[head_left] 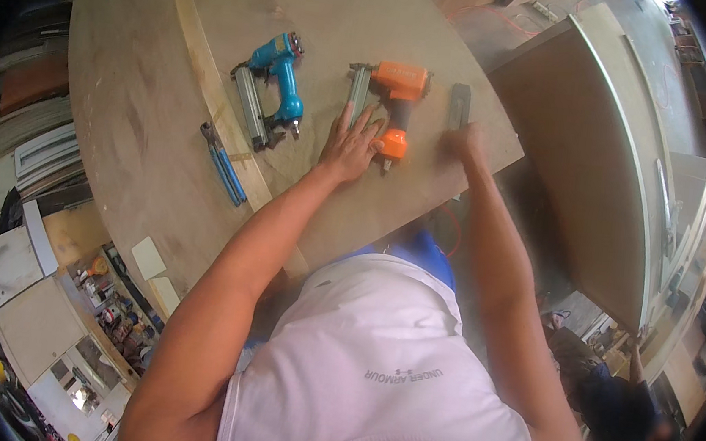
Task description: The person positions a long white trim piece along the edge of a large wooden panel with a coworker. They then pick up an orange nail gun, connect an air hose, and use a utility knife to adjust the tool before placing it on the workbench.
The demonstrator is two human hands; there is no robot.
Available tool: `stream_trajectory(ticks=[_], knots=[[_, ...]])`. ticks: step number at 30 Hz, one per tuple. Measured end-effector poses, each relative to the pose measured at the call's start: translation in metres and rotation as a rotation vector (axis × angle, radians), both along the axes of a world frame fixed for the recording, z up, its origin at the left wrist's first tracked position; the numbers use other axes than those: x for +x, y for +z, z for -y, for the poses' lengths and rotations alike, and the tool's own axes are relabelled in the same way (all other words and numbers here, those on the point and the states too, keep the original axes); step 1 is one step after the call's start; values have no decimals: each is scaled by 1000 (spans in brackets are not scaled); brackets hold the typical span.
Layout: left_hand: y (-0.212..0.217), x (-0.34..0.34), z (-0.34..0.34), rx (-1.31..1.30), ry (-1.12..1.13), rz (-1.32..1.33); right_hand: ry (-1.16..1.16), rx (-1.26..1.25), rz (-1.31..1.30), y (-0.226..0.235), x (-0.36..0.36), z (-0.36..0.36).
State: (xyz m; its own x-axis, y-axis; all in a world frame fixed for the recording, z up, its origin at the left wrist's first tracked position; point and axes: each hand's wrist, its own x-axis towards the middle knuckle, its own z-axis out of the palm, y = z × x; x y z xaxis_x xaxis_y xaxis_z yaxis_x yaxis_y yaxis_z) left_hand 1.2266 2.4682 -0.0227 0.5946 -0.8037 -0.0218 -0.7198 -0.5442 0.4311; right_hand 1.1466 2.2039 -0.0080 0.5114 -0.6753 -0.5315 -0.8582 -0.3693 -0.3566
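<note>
An orange nail gun (402, 81) lies on the wooden tabletop (353, 220), its long magazine to the left of its handle. My left hand (350, 145) rests there with fingers spread, fingertips at the magazine and thumb beside the lower orange end of the handle. At the table's right side, my right hand (465, 141) is closed on the near end of a flat dark grey slotted piece (459, 103); its fingers are partly blurred. Left of the orange tool lies a teal nail gun (283, 82). Nearer me are pliers with blue handles (228, 176).
A long wood strip (191, 31) runs along the table. To the right stands a large panel box (577, 148) with a pale edge. A person in dark clothes (616, 416) is at lower right. Stacked boards (38, 88) and a cluttered shelf (103, 303) line the left.
</note>
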Motion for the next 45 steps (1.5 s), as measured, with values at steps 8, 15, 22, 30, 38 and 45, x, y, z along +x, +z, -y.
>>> stream_trajectory(ticks=[8,15,22,30,38,45], knots=[[-9,5,-5,25,8,-12,101,479,166,48,-17,-21],[-7,13,-3,106,-37,-176,-354,968,985,-19,-92,-58],[-15,16,-4,151,-64,-160,-154,787,943,-13,-90,-84],[-13,20,-4,198,-79,-205,-115,609,982,-19,-89,-95],[-14,18,-4,168,-79,-163,-2,616,651,-4,-81,-91],[-23,20,-7,133,-97,-135,35,544,816,-3,-83,-99]])
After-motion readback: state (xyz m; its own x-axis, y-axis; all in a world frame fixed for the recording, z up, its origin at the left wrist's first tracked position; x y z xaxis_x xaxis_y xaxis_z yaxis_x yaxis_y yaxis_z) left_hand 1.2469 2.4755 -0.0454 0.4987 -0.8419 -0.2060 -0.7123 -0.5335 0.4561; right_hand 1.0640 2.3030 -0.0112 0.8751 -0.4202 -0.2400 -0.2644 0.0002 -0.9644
